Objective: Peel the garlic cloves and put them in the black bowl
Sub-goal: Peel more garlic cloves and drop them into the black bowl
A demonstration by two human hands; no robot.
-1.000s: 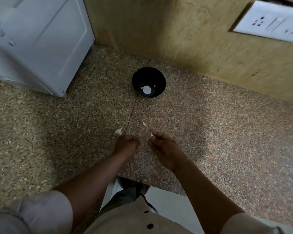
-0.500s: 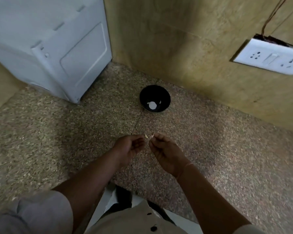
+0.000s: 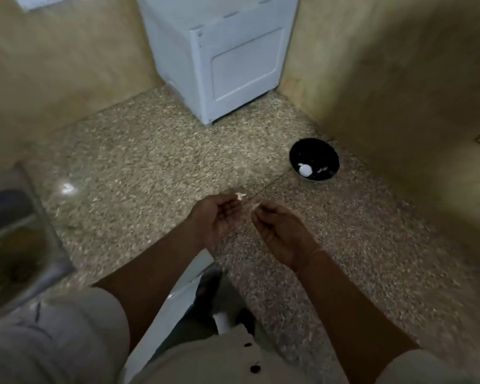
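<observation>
Peeling is the step in hand, judging by the pose: both hands are up over the speckled counter, close together but not touching. Left hand is palm up with fingers curled, fingertips pinching a small white garlic piece. Right hand is also curled, pinching a pale sliver at its fingertips; with the motion blur, cannot tell if that is loose skin or part of the clove. Black bowl sits on the counter up and to the right of the hands, well apart from them, close to the wall. One round white peeled clove plus a few small white bits are inside, so the task is partly done, probably early. White appliance in the far corner, steel sink at the left edge. Next move, my guess: finish stripping the skin, drop the scrap, then carry the bare clove forward-right to the bowl and let go above it. Calls for a light pinch, since the piece is tiny and likely slippery, and a reach that clears the rim so it lands inside, not on the counter
</observation>
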